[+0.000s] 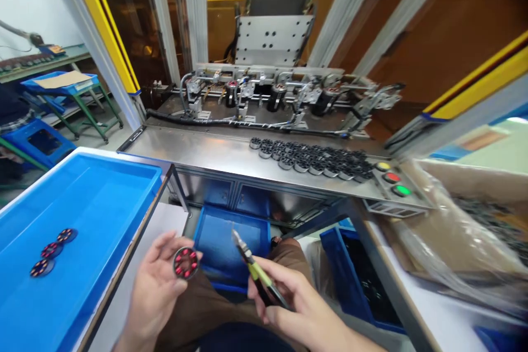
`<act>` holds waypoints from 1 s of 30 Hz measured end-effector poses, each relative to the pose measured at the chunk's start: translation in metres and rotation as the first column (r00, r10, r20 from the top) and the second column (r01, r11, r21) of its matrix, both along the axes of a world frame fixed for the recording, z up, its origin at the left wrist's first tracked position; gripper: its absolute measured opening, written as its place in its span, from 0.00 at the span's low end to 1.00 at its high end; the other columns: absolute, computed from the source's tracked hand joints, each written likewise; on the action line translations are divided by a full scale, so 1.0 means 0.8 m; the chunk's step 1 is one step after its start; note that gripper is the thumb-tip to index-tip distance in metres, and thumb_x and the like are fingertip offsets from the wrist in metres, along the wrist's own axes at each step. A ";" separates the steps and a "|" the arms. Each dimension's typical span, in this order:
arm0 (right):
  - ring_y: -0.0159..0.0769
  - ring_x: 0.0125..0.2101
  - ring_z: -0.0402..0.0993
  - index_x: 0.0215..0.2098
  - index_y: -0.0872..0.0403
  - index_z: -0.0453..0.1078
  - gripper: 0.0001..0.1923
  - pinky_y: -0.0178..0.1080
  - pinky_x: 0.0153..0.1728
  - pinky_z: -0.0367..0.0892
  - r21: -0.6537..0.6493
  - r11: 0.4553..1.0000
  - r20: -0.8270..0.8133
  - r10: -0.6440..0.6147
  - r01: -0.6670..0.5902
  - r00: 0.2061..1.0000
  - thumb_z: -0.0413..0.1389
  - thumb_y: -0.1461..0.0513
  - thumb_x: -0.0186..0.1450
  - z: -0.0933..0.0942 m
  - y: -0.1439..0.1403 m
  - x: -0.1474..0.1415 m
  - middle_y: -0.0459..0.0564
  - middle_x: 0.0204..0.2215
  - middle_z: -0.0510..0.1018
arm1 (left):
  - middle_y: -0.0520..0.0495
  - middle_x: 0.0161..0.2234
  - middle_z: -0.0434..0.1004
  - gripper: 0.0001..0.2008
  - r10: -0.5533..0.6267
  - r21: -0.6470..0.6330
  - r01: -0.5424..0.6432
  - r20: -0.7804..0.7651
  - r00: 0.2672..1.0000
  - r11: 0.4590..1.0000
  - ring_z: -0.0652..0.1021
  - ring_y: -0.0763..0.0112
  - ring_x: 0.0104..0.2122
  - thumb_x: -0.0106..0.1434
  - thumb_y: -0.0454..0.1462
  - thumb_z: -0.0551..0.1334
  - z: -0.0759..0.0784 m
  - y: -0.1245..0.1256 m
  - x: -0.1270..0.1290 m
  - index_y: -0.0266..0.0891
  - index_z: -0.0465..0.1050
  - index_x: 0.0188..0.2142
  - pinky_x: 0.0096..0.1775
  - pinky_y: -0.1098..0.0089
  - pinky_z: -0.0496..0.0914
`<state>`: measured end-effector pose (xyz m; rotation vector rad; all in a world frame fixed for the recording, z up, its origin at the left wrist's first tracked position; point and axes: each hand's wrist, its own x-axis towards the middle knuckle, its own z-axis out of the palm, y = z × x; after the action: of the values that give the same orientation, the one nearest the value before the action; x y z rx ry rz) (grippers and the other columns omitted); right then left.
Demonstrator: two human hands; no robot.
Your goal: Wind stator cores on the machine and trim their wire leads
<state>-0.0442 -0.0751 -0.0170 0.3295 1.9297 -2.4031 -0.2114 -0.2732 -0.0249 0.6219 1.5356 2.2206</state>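
We are holding a small round motor part [185, 262] in our left hand [159, 286], pinched by fingers and thumb. Our right hand [297, 302] is gripping yellow-handled pliers [258, 275] just beside it. Three more parts [52, 250] are lying in the blue tray [103, 198] left of our hands.

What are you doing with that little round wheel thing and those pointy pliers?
A person sits at a factory bench. The left hand holds up a small round part with red windings. The right hand grips yellow-handled pliers, tips pointing up beside that part, not touching it. Three similar round parts lie in the blue tray on the left. Many dark round pieces sit in rows on the metal machine table ahead.
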 end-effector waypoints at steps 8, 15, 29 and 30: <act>0.43 0.47 0.71 0.61 0.56 0.66 0.34 0.45 0.52 0.68 0.830 0.508 -0.390 0.232 0.231 0.891 0.55 0.69 0.54 0.061 0.079 -0.179 0.56 0.47 0.74 | 0.47 0.42 0.85 0.27 0.358 -0.436 -0.420 -0.220 0.907 0.796 0.84 0.41 0.39 0.48 0.42 0.74 -0.006 -0.139 -0.029 0.58 0.76 0.49 0.36 0.52 0.83; 0.57 0.43 0.73 0.52 0.54 0.72 0.24 0.55 0.45 0.68 0.951 0.197 -0.270 0.158 0.237 0.950 0.57 0.62 0.57 0.007 0.117 -0.355 0.63 0.42 0.78 | 0.41 0.36 0.84 0.24 0.407 -0.741 -0.578 -0.437 0.802 0.342 0.84 0.52 0.36 0.49 0.49 0.72 0.003 -0.278 -0.046 0.40 0.76 0.42 0.39 0.56 0.80; 0.60 0.53 0.71 0.53 0.59 0.71 0.23 0.56 0.56 0.66 0.948 0.012 -0.314 0.214 0.319 0.925 0.49 0.52 0.69 -0.025 0.098 -0.377 0.70 0.50 0.76 | 0.49 0.36 0.83 0.16 0.393 -0.824 -0.546 -0.456 0.798 0.154 0.81 0.58 0.39 0.51 0.39 0.70 -0.053 -0.345 -0.140 0.39 0.76 0.40 0.44 0.62 0.75; 0.58 0.54 0.71 0.54 0.59 0.70 0.23 0.55 0.58 0.65 0.936 0.013 -0.345 0.219 0.351 0.913 0.49 0.53 0.69 -0.018 0.095 -0.365 0.69 0.52 0.75 | 0.48 0.36 0.82 0.15 0.391 -0.807 -0.569 -0.478 0.787 0.160 0.81 0.59 0.38 0.53 0.39 0.70 -0.048 -0.339 -0.138 0.38 0.76 0.40 0.43 0.62 0.75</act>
<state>-0.3358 0.0010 -0.0317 -0.1491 3.5657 -0.4251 -0.3221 -0.5447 -0.0630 -0.1518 3.0146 1.0552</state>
